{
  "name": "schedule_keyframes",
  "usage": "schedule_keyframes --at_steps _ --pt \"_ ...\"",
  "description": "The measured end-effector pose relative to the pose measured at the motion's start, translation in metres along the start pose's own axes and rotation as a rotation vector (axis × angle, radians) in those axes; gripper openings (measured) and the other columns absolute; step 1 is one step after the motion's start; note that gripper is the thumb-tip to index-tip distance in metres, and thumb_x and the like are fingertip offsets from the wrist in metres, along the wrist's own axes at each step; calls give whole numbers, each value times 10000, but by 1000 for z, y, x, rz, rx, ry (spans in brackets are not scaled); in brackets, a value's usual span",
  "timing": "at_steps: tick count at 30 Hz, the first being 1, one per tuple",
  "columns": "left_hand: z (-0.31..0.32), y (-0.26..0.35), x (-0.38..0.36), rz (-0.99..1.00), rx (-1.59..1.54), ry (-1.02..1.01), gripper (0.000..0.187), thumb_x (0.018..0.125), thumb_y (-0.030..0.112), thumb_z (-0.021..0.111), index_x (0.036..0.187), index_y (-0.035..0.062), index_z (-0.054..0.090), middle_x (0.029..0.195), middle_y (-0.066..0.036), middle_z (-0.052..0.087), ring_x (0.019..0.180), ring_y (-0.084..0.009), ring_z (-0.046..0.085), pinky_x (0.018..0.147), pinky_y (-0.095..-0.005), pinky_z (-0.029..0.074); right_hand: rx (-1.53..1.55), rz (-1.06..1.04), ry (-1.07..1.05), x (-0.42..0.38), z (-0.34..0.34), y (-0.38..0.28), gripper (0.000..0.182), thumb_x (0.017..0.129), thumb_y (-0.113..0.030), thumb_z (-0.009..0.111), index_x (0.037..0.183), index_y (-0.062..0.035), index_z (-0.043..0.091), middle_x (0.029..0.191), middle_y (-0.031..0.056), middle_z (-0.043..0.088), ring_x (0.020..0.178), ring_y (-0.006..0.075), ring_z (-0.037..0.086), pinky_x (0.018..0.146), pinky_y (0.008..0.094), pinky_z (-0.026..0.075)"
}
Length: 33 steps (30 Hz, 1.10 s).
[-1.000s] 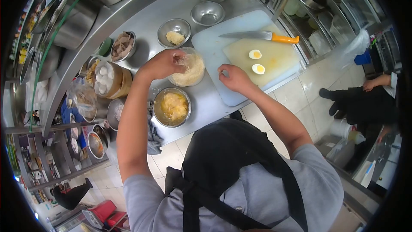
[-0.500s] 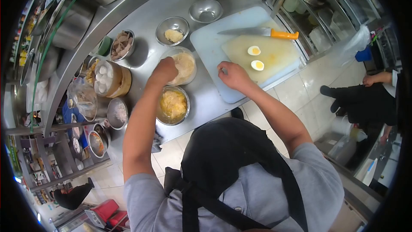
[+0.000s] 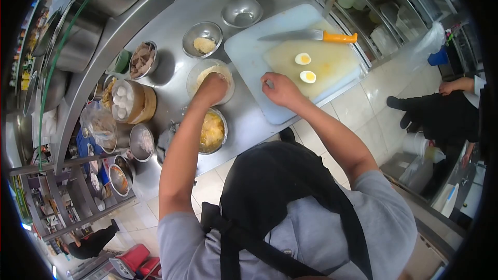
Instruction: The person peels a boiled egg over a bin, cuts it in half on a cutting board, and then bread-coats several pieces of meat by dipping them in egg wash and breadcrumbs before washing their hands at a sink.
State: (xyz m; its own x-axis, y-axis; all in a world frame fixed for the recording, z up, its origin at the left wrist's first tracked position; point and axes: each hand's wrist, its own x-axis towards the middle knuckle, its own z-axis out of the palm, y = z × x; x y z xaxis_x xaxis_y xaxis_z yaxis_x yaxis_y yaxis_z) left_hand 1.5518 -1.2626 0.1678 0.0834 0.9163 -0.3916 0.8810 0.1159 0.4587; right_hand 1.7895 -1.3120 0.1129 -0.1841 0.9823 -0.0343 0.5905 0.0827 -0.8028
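My left hand (image 3: 211, 89) is down in a clear bowl of pale breadcrumbs (image 3: 203, 75), its fingers bunched together; whatever they may hold is hidden. Just below, partly behind my left forearm, stands a steel bowl of yellow egg mixture (image 3: 212, 130). My right hand (image 3: 281, 89) is curled over the left part of the white cutting board (image 3: 249, 54), thumb and fingers closed; I cannot see anything in them. To its right on the board lie two boiled egg halves (image 3: 303, 59), yolk up. Beyond them rests a knife (image 3: 340, 37) with an orange handle.
Beyond the breadcrumbs is a steel bowl with a pale breaded lump (image 3: 204, 45). Another steel bowl (image 3: 241, 12) stands behind. At left are a bowl of meat pieces (image 3: 143, 60) and a tub of whole eggs (image 3: 124, 99). A person in black (image 3: 441, 114) stands at right.
My left hand has shifted right and slightly down within the breadcrumb bowl, and the forearm now covers part of the egg bowl. My right hand stays almost in place.
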Motion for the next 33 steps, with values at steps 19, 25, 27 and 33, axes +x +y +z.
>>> schedule_keyframes --at_steps 19,25,27,33 --pt "-38 -4 23 101 -36 -10 388 893 181 498 1181 -56 606 1084 -251 673 993 -382 661 877 -421 509 51 -24 50 2 -3 0 200 844 -174 580 955 -27 655 907 240 669 871 413 642 786 459 509" --pt "-4 -26 20 108 187 186 532 814 239 638 1278 -10 560 1201 -236 638 1118 -368 614 989 -422 472 65 23 23 -2 -4 -3 197 842 -165 582 957 -21 650 894 237 668 858 415 638 777 460 506" --pt "-19 -21 24 28 50 10 534 799 232 664 1268 -4 566 1200 -232 636 1129 -360 608 988 -412 469 67 -18 51 -2 -2 1 190 844 -163 584 960 -28 651 889 233 669 852 412 639 770 453 507" --pt "-52 5 -22 72 -120 -5 572 749 201 736 1258 3 564 1230 -223 609 1140 -336 601 980 -386 468 82 4 35 0 -3 1 179 849 -168 589 969 -51 651 894 220 673 843 407 640 763 445 508"
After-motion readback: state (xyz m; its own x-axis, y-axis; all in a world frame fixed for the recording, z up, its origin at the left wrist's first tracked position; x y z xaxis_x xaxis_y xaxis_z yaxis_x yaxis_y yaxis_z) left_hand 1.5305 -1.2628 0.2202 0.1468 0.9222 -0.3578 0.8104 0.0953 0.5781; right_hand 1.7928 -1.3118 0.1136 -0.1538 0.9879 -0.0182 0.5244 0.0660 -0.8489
